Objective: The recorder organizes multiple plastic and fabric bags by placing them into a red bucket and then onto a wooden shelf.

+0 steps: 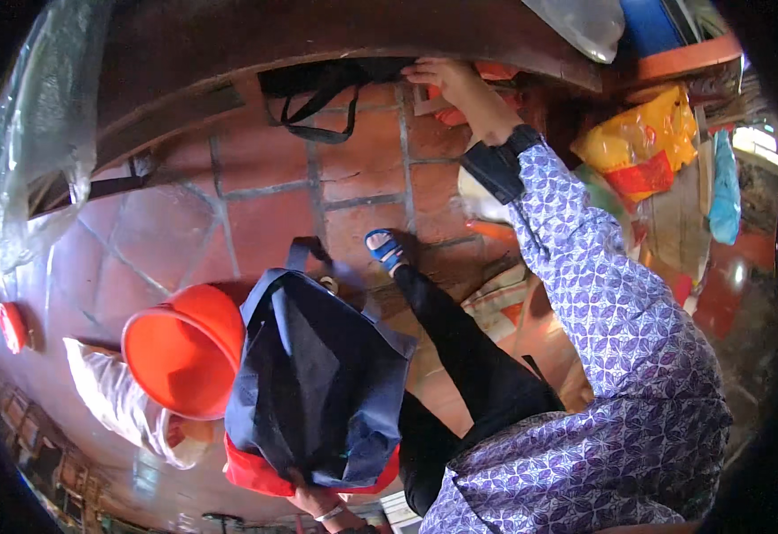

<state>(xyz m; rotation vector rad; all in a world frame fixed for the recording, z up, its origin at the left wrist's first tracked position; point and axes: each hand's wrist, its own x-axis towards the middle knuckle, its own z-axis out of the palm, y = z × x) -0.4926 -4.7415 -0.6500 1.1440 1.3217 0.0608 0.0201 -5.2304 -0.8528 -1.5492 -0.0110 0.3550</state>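
A dark navy cloth bag (pixel 322 374) with loose straps stands upright in front of me, a red item (pixel 252 469) showing beneath its lower side. My left hand (pixel 309 495), with a bracelet at the wrist, holds the bag's lower edge; its fingertips are hidden. At the top, my right hand (pixel 425 72) reaches to the edge of a dark wooden surface (pixel 295 30). Its fingertips meet a black cloth item (pixel 335 77) with hanging straps; whether they grip it is unclear. Beside the navy bag, an open red plastic bucket (pixel 182 360) tilts on its side.
A whitish sack (pixel 115 394) lies beside the bucket on the tiled floor (pixel 269 233). Clear plastic sheeting (pixel 48 133) hangs at left. A yellow and red plastic bag (pixel 642 143) lies at right, near a blue bag (pixel 724 190). My sandalled foot (pixel 385 248) rests on the tiles.
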